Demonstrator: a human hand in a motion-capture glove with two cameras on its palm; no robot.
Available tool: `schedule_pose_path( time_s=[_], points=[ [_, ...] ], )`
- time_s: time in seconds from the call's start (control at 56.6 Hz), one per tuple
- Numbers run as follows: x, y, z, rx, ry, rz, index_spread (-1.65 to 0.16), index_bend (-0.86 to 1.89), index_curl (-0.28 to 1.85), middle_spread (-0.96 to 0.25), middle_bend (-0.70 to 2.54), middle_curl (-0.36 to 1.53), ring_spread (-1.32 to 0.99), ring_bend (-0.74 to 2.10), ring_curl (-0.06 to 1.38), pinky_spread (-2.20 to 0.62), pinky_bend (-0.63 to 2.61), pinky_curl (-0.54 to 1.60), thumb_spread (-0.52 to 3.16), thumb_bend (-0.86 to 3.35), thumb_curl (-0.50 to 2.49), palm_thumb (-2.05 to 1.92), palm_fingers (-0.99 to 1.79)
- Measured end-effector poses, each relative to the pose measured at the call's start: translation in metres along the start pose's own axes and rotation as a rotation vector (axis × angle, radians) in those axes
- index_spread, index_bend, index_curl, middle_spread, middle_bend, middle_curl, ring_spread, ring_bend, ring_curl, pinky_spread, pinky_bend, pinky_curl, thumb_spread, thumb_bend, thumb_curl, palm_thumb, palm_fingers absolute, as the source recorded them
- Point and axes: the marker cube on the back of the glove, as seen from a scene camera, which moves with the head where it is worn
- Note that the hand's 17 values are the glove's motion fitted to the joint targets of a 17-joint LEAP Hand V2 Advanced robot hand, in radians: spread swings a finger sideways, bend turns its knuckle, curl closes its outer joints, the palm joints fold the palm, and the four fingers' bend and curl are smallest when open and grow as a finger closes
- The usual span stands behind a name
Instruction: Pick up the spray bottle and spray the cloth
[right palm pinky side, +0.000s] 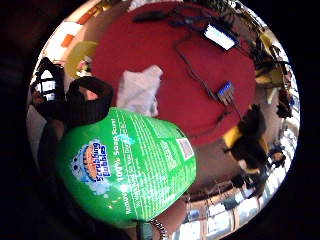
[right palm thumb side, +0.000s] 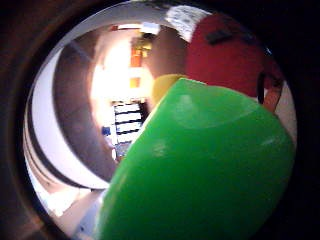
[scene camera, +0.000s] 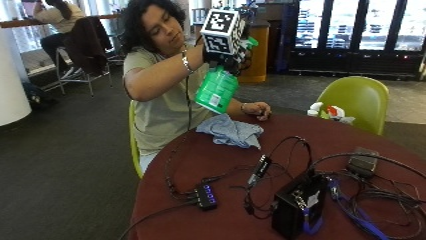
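Outside view: person seated at a round red table (scene camera: 219, 220), gloved right hand (scene camera: 223, 56) raised up around face level, fingers wrapped around the neck of a green spray bottle (scene camera: 216, 90). Bottle is off the table, in the air, body hanging down and tilted, base pointing down toward the table edge; label side faces the camera. Blue-grey cloth (scene camera: 231, 131) lies crumpled on the table near the person, roughly at 6 o'clock from the bottle, well apart from it. Bare left hand (scene camera: 258, 109) rests on the table rim just beside the cloth, at about 2 o'clock from it, not touching the bottle. Little finger side palm view: bottle body with its printed label fills the near field, cloth visible past it on the red tabletop. Thumb side palm view: plain green bottle wall fills most of the frame, so it sits right against the palm. Rest of table: black box (scene camera: 297, 206) near the front edge, small hub with blue lights (scene camera: 205, 195) at about 9 o'clock from it, tangle of black cables (scene camera: 279, 160) between them, another small spray bottle (scene camera: 329, 112) at the far rim by a yellow-green chair (scene camera: 356, 100).
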Motion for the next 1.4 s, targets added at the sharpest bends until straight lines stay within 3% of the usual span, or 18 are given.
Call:
schedule_pose_path(
  time_s=[0.177,0.353,0.6,0.671,0.742,0.812,0.883,0.936,1.024,1.077,1.13,1.148,1.183,1.395],
  points=[
    [-0.034,-0.038,0.045,0.203,-0.317,-0.219,-0.2,0.32,0.61,-0.12,0.6,0.52,-0.14,0.49,0.48,-0.16,0.29,0.42,0.38,-0.03,0.82,1.02,1.3],
    [-0.036,-0.108,0.108,0.291,-0.569,-0.304,-0.2,0.32,0.61,-0.12,0.6,0.52,-0.15,0.5,0.48,-0.16,0.29,0.42,0.37,-0.03,0.82,1.01,1.31],
    [-0.029,-0.156,0.191,0.232,-0.572,-0.339,-0.21,0.32,0.62,-0.12,0.6,0.52,-0.14,0.51,0.48,-0.16,0.3,0.42,0.37,-0.03,0.82,1.02,1.3],
    [-0.033,-0.161,0.197,0.247,-0.514,-0.341,-0.21,0.32,0.62,-0.12,0.6,0.52,-0.14,0.51,0.48,-0.16,0.3,0.42,0.37,-0.03,0.82,1.02,1.3],
    [-0.032,-0.153,0.198,0.161,-0.498,-0.355,-0.21,0.31,0.62,-0.12,0.6,0.52,-0.14,0.5,0.48,-0.17,0.31,0.42,0.36,-0.03,0.82,1.01,1.31],
    [-0.036,-0.177,0.197,0.289,-0.503,-0.314,-0.21,0.31,0.62,-0.13,0.59,0.52,-0.14,0.51,0.48,-0.19,0.33,0.42,0.35,-0.03,0.82,1.01,1.32],
    [-0.036,-0.186,0.196,0.32,-0.512,-0.303,-0.21,0.31,0.62,-0.13,0.6,0.52,-0.14,0.51,0.48,-0.19,0.34,0.42,0.35,-0.03,0.82,1.0,1.33],
    [-0.032,-0.182,0.199,0.267,-0.502,-0.311,-0.21,0.31,0.62,-0.13,0.59,0.52,-0.14,0.51,0.48,-0.2,0.34,0.42,0.34,-0.03,0.82,1.0,1.33],
    [-0.02,-0.165,0.205,0.006,-0.46,-0.344,-0.22,0.3,0.61,-0.13,0.58,0.52,-0.14,0.52,0.48,-0.21,0.33,0.42,0.35,-0.04,0.82,0.98,1.31],
    [-0.02,-0.16,0.203,-0.036,-0.491,-0.34,-0.24,0.22,0.59,-0.12,0.53,0.5,-0.14,0.51,0.47,-0.15,0.3,0.41,0.44,-0.05,0.79,0.95,1.07],
    [0.004,-0.145,0.203,-0.02,-0.361,-0.335,-0.26,0.18,0.58,-0.1,0.44,0.48,-0.11,0.47,0.47,-0.05,0.22,0.41,0.59,-0.06,0.76,0.87,0.79],
    [0.012,-0.138,0.203,-0.013,-0.319,-0.336,-0.27,0.13,0.56,-0.07,0.33,0.44,-0.1,0.45,0.47,0.0,0.22,0.42,0.64,-0.07,0.74,0.84,0.51],
    [0.021,-0.116,0.2,-0.022,-0.267,-0.351,-0.28,0.11,0.56,-0.05,0.3,0.44,-0.09,0.45,0.49,0.04,0.25,0.44,0.7,-0.06,0.71,0.81,0.42],
    [0.074,-0.011,0.169,0.044,0.051,-0.311,-0.35,0.13,0.4,-0.01,0.21,0.38,-0.07,0.36,0.37,0.17,0.19,0.35,0.9,-0.04,0.58,0.67,0.38]
  ],
)
